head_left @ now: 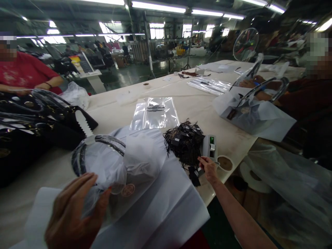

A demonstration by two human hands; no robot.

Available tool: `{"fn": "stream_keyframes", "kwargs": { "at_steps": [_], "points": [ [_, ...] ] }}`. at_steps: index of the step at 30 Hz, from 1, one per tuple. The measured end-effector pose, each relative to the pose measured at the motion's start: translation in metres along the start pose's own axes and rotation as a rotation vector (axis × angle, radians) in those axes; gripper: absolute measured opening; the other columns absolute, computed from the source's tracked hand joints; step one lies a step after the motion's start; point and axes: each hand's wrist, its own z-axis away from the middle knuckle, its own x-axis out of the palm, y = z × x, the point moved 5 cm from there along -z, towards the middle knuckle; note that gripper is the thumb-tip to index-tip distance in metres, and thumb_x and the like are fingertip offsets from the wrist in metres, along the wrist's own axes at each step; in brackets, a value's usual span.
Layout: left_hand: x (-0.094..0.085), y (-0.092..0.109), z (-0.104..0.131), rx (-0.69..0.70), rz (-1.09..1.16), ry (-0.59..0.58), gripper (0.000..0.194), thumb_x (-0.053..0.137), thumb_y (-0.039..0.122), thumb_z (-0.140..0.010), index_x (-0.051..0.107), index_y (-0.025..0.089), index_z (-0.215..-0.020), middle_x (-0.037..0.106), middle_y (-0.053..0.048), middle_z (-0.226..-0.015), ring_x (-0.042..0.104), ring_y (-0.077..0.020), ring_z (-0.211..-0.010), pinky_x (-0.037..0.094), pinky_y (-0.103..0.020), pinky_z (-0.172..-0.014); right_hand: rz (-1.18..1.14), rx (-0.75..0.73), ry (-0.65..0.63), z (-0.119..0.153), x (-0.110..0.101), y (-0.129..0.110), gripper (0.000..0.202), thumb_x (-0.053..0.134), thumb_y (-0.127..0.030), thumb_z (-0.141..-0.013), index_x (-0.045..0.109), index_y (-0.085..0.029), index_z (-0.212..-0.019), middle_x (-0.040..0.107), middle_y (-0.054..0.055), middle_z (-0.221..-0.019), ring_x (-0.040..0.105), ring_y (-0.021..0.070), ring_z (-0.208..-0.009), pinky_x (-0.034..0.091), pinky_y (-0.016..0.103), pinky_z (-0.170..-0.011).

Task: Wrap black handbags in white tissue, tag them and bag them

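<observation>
A handbag wrapped in white tissue paper stands before me, its dark handles covered in clear film. A round emblem shows through the wrapping. My left hand is at the bag's near left side, thumb and fingers apart, close to the paper and film; a small orange-red spot shows by its thumb tip. With thumb and forefinger together, my right hand pinches at the near right edge of a heap of black hang tags. The exact tag or string between the fingertips is hard to make out.
A grey dispenser and a tape roll sit right of the tags. Clear plastic bags lie beyond. Several black handbags crowd the left, near a person in red. Another person handles a wrapped bag at right.
</observation>
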Motion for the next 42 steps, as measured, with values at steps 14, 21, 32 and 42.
{"fn": "stream_keyframes", "kwargs": {
  "at_steps": [14, 21, 32, 42],
  "points": [
    [0.147, 0.097, 0.047, -0.242, 0.715, -0.494, 0.033, 0.055, 0.004, -0.074, 0.064, 0.017, -0.103, 0.067, -0.009, -0.104, 0.061, -0.0201, -0.099, 0.050, -0.034, -0.090, -0.365, 0.124, -0.484, 0.091, 0.039, -0.094, 0.028, 0.081, -0.039, -0.057, 0.067, -0.018, -0.069, 0.067, 0.002, -0.067, 0.047, 0.0070, -0.049, 0.033, 0.020, -0.045],
    [0.147, 0.095, 0.055, -0.658, 1.005, -0.740, 0.015, 0.061, 0.013, -0.069, 0.070, 0.018, -0.079, 0.070, -0.006, -0.087, 0.063, -0.0219, -0.086, 0.046, -0.031, -0.083, -0.307, 0.118, -0.683, 0.129, 0.066, -0.106, 0.026, 0.080, -0.040, -0.059, 0.068, -0.017, -0.066, 0.059, -0.001, -0.054, 0.044, 0.0077, -0.047, 0.032, 0.023, -0.046],
    [0.146, 0.094, 0.079, -1.106, 1.531, -0.643, 0.016, 0.072, 0.026, -0.064, 0.067, 0.014, -0.073, 0.068, -0.005, -0.074, 0.060, -0.0166, -0.073, 0.043, -0.028, -0.073, -0.260, 0.247, -0.704, 0.144, 0.086, -0.098, 0.032, 0.083, -0.041, -0.049, 0.066, -0.017, -0.061, 0.045, -0.006, -0.043, 0.033, 0.0045, -0.042, 0.022, 0.021, -0.041],
    [0.145, 0.089, 0.084, -1.229, 1.446, -0.531, 0.017, 0.066, 0.030, -0.065, 0.063, 0.013, -0.065, 0.063, -0.003, -0.060, 0.058, -0.0164, -0.058, 0.045, -0.029, -0.061, -0.308, 0.274, -0.736, 0.148, 0.096, -0.086, 0.029, 0.080, -0.039, -0.054, 0.070, -0.016, -0.066, 0.051, -0.003, -0.046, 0.039, 0.0063, -0.044, 0.025, 0.021, -0.042]
  ]
}}
